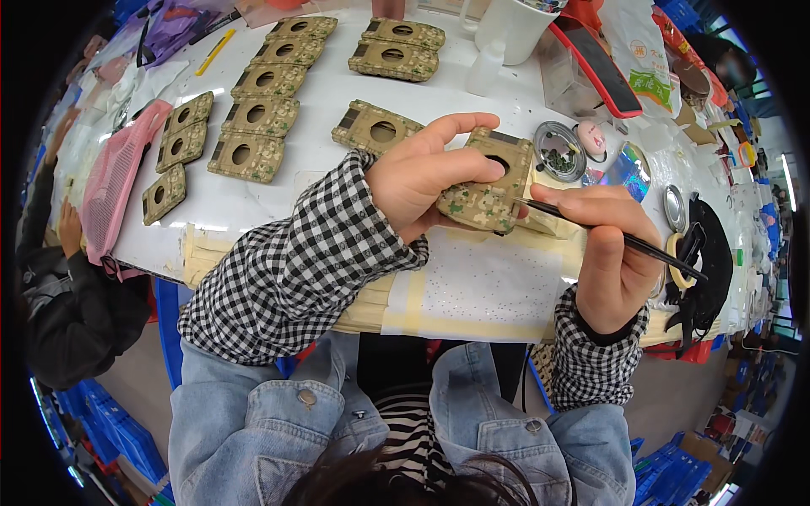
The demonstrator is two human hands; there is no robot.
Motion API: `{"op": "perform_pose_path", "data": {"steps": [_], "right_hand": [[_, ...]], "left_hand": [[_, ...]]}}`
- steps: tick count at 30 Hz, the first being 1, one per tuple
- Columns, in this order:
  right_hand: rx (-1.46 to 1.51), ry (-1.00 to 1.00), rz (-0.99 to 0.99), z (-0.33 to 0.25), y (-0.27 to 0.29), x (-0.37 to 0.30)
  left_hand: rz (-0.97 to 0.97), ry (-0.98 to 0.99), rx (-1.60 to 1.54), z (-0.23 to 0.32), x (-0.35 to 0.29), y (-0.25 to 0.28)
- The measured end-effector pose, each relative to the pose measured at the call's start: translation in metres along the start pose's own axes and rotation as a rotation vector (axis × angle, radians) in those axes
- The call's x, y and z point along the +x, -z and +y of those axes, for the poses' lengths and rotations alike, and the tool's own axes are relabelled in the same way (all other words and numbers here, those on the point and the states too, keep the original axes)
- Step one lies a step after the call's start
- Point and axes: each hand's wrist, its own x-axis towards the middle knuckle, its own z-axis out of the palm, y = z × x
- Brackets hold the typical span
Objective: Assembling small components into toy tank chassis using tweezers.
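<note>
My left hand [430, 173] is closed round a camouflage model tank hull [481, 196], with the thumb on its top beside the round hole. Pinched in my right hand [612, 236] is a slim black fine-tipped paintbrush [645, 246]. Its pointed end meets the hull's edge, though I cannot tell whether it touches. One more hull [377, 126] lies just behind my left hand. A round dish [559, 152] with dark green stuff in it sits beyond the held hull. Under my hands lies a speckled white sheet [477, 282] edged with tape.
Rows of similar hulls [246, 155] stand at left and back. A pink mesh pouch [126, 173] lies far left, near a co-worker's arm [72, 232]. Behind are a white mug [515, 32], a small bottle [485, 69] and a red-cased phone [595, 69]. Black cloth [707, 261] lies right.
</note>
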Motion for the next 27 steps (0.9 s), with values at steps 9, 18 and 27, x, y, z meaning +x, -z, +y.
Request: {"op": "perform_pose_path", "data": {"steps": [9, 18, 27], "right_hand": [[-0.070, -0.025, -0.026, -0.0016, -0.0016, 0.0007], [-0.067, -0.017, -0.018, -0.0008, -0.0028, 0.0012], [-0.054, -0.031, -0.013, -0.0010, -0.0039, 0.0010]], "left_hand": [[0.011, -0.007, -0.018, -0.0008, -0.0004, -0.0009], [0.023, -0.015, -0.008, -0.0013, 0.0001, -0.0006], [0.015, -0.013, -0.007, -0.0011, -0.0005, 0.0002]]}}
